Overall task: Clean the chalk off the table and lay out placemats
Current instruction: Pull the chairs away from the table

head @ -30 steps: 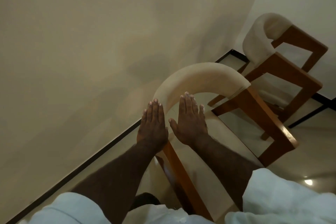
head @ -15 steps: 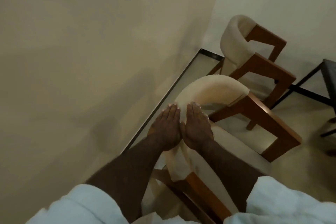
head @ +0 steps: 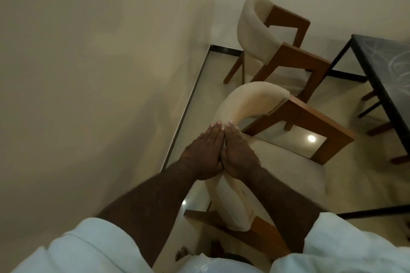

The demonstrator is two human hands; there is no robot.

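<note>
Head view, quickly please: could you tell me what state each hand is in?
Left hand: open, fingers straight, holding nothing.
Right hand: open, fingers straight, holding nothing.

I see L hand (head: 203, 157) & R hand (head: 238, 156) bare, forearms hairy. Loose pale blue-white shirt: L sleeve (head: 88, 248) & R sleeve (head: 355, 248) end approx at elbows, fabric creased.

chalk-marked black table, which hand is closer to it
Right. The right hand is on the side facing the black table; the left hand presses against it, farther off, toward the wall.
</note>
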